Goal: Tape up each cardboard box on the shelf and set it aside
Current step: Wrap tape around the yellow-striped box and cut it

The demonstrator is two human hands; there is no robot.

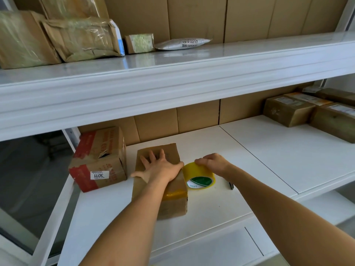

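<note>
Left hand [160, 166] lies flat, fingers spread wide, palm down on top of the small cardboard box [163, 189] at the middle of the lower shelf [249, 150]. Looks like it is pinning the box so it won't slide while tape gets pulled across. Right hand [212, 163] curls over the top of the yellow tape roll [199, 175], gripping it; the roll stands on its edge, touching the box's right side at about 3 o'clock from the left hand. A yellow tape band [175, 194] already crosses the box nearer the camera, around 6 o'clock of the left palm, so one strip seems laid and the roll is placed for the next. Can't tell whether a free tape end is stuck to the box under the hand; that part is hidden.

Box sits directly under the left hand, just left of the right hand, and both forearms come in from 6 o'clock. Small dark object [230, 186], maybe a cutter, lies on the shelf at 4 o'clock from the roll, near the right wrist, handy for cutting.

Bigger box with red print and a 3011 label [99, 160] stands at 9 o'clock of the left hand, just beside the small box. Brown parcels [307, 112] are stacked at 2 o'clock, well apart at the far right. The upper shelf [172, 73] at 12 o'clock holds wrapped packages [57, 37] and a white mailer [183, 43].
</note>
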